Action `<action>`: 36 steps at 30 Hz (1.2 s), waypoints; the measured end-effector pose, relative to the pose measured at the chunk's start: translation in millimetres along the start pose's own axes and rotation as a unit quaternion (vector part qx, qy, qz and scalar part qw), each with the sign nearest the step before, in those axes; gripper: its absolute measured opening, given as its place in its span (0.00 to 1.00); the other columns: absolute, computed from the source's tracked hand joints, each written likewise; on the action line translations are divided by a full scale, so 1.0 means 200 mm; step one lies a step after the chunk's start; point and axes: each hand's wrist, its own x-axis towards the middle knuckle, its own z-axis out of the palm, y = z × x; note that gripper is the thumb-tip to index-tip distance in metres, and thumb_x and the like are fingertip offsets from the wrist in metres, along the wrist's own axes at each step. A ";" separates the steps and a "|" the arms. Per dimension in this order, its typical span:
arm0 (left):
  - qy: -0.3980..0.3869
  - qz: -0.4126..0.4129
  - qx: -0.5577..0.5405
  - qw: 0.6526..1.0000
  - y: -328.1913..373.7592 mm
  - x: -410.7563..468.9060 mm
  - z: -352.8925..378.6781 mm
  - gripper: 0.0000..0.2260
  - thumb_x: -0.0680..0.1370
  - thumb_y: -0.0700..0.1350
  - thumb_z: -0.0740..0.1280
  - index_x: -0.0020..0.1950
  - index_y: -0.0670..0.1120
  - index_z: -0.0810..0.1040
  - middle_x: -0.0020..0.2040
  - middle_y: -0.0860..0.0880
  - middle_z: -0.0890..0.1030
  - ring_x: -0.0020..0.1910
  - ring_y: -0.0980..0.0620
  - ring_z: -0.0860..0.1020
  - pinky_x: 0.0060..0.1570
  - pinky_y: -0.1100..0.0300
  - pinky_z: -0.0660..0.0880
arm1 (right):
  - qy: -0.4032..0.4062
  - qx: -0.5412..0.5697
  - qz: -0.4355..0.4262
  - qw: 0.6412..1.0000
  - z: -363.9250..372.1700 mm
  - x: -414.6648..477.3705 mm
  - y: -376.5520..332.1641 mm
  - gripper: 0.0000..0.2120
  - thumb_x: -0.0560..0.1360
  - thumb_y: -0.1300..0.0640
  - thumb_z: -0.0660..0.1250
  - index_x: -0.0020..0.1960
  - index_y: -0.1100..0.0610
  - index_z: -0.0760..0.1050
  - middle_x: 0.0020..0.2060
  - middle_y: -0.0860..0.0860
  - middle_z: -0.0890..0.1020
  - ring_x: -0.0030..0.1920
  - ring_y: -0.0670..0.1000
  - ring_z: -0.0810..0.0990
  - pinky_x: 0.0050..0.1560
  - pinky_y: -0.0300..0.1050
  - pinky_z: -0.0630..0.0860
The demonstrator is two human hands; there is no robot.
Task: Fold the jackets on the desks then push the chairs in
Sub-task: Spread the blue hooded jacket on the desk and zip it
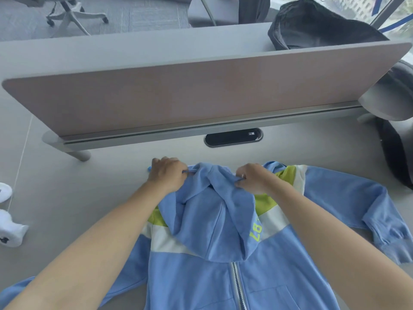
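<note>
A light blue zip-up hooded jacket [201, 283] with white and lime-green bands lies front-up on the grey desk [78, 191]. Its hood [214, 211] is turned down over the chest, above the zipper. My left hand [166, 175] pinches the fabric at the hood's left base. At the hood's right base my right hand [254, 179] pinches the fabric too. One sleeve [357, 204] stretches out flat to the right, the other runs off toward the lower left corner. A dark jacket [317, 25] is heaped on the desk beyond the divider.
A brown divider panel [178, 95] stands across the desk just behind the jacket, with a black cable slot [232, 138] below it. White objects [9, 224] lie at the left edge. An office chair base [71, 14] stands far left, and a chair with dark cloth [393, 139] at the right.
</note>
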 end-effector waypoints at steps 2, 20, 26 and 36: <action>0.063 -0.028 -0.135 0.988 -0.07 0.02 -0.03 0.17 0.82 0.52 0.60 0.35 0.48 0.72 0.44 0.46 0.76 0.49 0.38 0.77 0.43 0.53 0.68 | 0.053 0.036 0.007 0.998 -0.08 0.03 0.03 0.13 0.77 0.57 0.63 0.34 0.54 0.68 0.33 0.50 0.72 0.40 0.55 0.72 0.36 0.44 0.66; -0.019 -0.074 -0.042 0.996 0.10 -0.01 0.15 0.16 0.80 0.57 0.63 0.63 0.48 0.72 0.55 0.45 0.79 0.53 0.43 0.79 0.42 0.55 0.69 | 0.055 -0.068 0.060 0.994 0.01 0.13 -0.01 0.02 0.75 0.57 0.64 0.44 0.52 0.71 0.47 0.52 0.75 0.45 0.56 0.77 0.40 0.46 0.71; 0.267 -0.123 -0.348 0.890 -0.04 0.01 -0.04 0.05 0.79 0.45 0.70 0.48 0.45 0.77 0.37 0.47 0.82 0.38 0.43 0.78 0.39 0.55 0.68 | 0.306 0.291 0.124 0.898 -0.24 0.18 0.12 0.07 0.74 0.56 0.59 0.41 0.57 0.73 0.35 0.57 0.82 0.38 0.60 0.83 0.41 0.53 0.81; 0.367 -0.255 -0.361 0.818 -0.17 -0.04 0.08 0.03 0.80 0.38 0.63 0.51 0.42 0.76 0.43 0.43 0.83 0.43 0.39 0.79 0.42 0.58 0.65 | 0.326 0.540 0.102 0.769 -0.12 0.19 0.13 0.05 0.78 0.63 0.62 0.43 0.58 0.71 0.35 0.53 0.74 0.35 0.54 0.81 0.38 0.50 0.82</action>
